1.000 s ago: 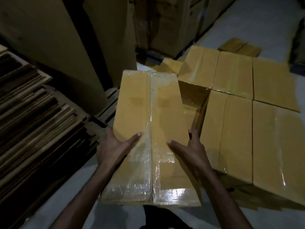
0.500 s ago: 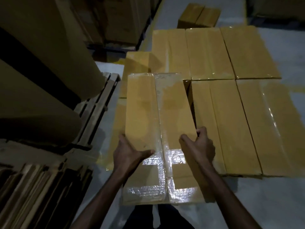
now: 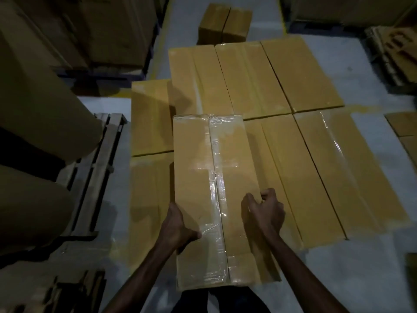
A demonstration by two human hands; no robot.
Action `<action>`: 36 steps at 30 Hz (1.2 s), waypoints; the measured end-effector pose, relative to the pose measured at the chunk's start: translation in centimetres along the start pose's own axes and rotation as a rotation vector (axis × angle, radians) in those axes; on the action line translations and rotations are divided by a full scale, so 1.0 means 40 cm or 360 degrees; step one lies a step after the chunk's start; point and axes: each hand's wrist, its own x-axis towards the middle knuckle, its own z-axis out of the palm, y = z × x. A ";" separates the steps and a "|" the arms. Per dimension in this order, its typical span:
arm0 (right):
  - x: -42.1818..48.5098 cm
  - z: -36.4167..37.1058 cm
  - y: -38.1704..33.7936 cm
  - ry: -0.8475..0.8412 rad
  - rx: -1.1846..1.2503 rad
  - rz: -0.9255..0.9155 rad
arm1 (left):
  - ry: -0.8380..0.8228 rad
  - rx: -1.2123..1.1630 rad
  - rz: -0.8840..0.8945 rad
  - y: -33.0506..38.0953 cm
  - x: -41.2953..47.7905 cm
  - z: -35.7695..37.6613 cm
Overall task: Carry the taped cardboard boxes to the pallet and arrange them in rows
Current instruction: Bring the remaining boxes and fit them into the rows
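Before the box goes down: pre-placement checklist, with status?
1. Left hand grips the carried box by its left edge: ok.
2. Right hand grips its right edge: ok.
3. Right fingers clear of the neighbouring front-row box: not ok, they curl in between, so a pinch is likely.
4. Carried box parallel to that neighbour: ok.
5. Top tape sealed along the seam: ok.
6. Slot under the carried box free: hidden, cannot tell.

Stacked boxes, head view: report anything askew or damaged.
No damage or spill shows. The flat tan taped cardboard box at the far left breaks the pattern: it seems to lie lower than the far row of three tan boxes, and its far end stops short of theirs.
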 end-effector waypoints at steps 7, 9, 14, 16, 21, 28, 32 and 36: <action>0.090 0.031 -0.004 -0.0098 0.0029 0.0019 | 0.0061 -0.0011 -0.0030 0.014 0.071 0.048; 0.102 0.038 -0.003 -0.0126 0.0041 0.0025 | 0.0050 -0.0022 -0.0040 0.012 0.086 0.070; 0.128 0.056 0.009 -0.0243 -0.0013 0.0033 | 0.0028 -0.0018 -0.0073 -0.007 0.121 0.108; 0.132 0.065 0.026 -0.0317 -0.0071 0.0017 | 0.0018 0.0018 -0.0085 -0.016 0.136 0.116; 0.122 0.086 0.058 -0.0501 -0.0323 -0.0095 | -0.0032 0.0083 -0.0103 -0.039 0.174 0.126; 0.082 0.110 0.128 -0.0649 -0.0654 -0.0602 | -0.0068 0.0031 -0.0004 -0.067 0.188 0.119; 0.077 0.089 0.209 -0.0856 -0.0993 -0.0835 | -0.0113 0.0308 0.0271 -0.123 0.108 0.144; 0.082 0.016 0.328 -0.1069 -0.1311 -0.1112 | -0.0280 0.0533 0.0320 -0.225 0.022 0.212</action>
